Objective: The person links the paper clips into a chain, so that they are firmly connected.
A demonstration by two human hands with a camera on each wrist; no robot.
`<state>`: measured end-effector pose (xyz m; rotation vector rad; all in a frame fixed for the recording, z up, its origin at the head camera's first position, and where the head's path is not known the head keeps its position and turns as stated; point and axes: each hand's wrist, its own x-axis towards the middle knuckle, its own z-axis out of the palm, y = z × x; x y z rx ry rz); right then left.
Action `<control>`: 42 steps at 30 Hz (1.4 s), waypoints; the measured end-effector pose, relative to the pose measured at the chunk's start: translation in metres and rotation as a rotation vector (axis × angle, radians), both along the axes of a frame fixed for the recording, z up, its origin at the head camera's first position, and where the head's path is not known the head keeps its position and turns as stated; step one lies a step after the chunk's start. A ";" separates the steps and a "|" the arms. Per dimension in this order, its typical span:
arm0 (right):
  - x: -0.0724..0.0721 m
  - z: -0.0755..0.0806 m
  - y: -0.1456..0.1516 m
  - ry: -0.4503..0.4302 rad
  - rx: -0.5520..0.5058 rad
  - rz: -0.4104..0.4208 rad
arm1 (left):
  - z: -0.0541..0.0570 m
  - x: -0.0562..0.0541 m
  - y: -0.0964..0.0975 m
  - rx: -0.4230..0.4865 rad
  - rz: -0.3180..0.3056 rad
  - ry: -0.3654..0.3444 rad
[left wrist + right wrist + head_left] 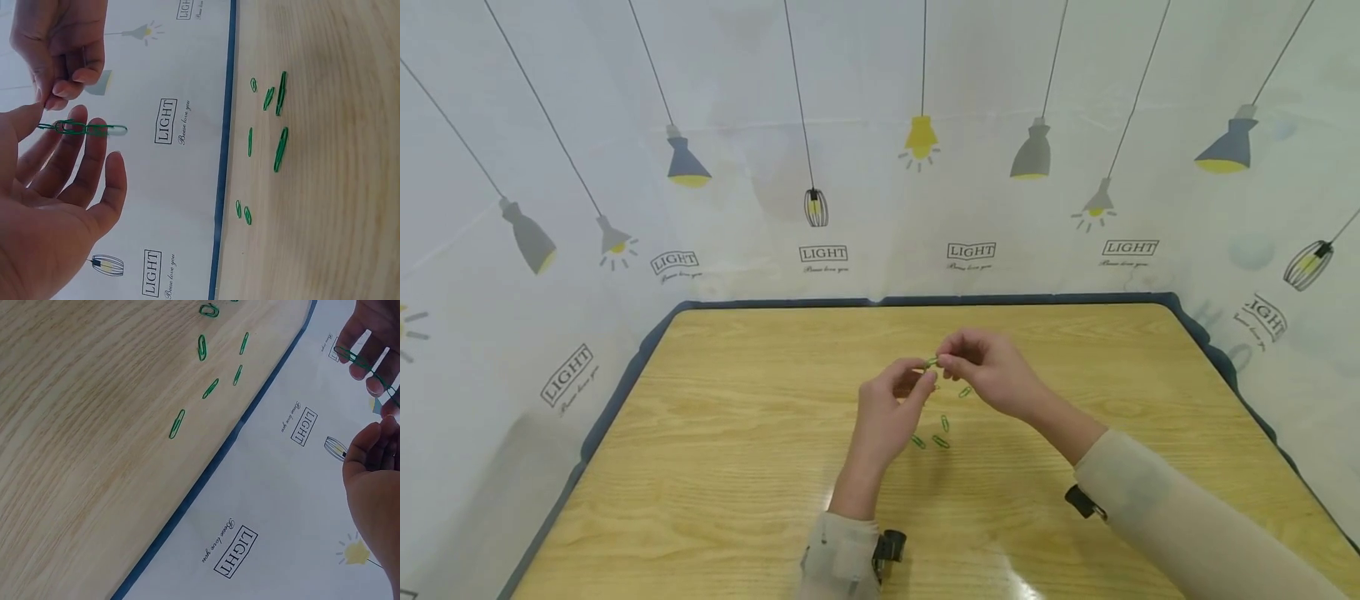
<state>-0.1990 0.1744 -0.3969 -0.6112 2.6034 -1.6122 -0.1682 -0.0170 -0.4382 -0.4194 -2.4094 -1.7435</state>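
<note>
Fingers of the left hand [887, 408] pinch a chain of linked green paper clips [74, 128]; those of the right hand [996, 375] pinch in at its near end. We note the chain lying across the left fingers, above the desk [737, 417]. Loose green paper clips [281, 150] lie scattered there. Behind: a lamp-printed backdrop [865, 50].

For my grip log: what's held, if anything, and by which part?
A short chain of looped green paperclips: the left hand and right hand pinch it near one end, exact contact partly hidden.
</note>
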 end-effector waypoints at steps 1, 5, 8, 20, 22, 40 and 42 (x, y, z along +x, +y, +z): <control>0.000 -0.001 -0.001 -0.004 -0.002 -0.003 | 0.001 0.000 0.000 0.002 0.008 0.005; 0.000 -0.005 -0.004 -0.015 -0.012 0.006 | 0.003 -0.002 -0.001 -0.010 0.043 0.029; 0.001 -0.008 -0.004 -0.027 -0.006 0.030 | 0.003 -0.003 -0.002 -0.026 0.066 0.035; -0.027 -0.013 0.013 -0.140 0.136 0.115 | -0.002 -0.011 -0.013 -0.026 0.118 0.059; -0.036 -0.019 0.020 -0.145 0.173 0.108 | -0.002 -0.013 -0.016 -0.018 0.120 0.054; -0.077 -0.075 0.054 -0.213 0.473 0.142 | 0.017 -0.029 -0.033 0.013 0.106 0.003; -0.077 -0.078 0.052 -0.224 0.479 0.149 | 0.022 -0.031 -0.035 0.019 0.111 0.003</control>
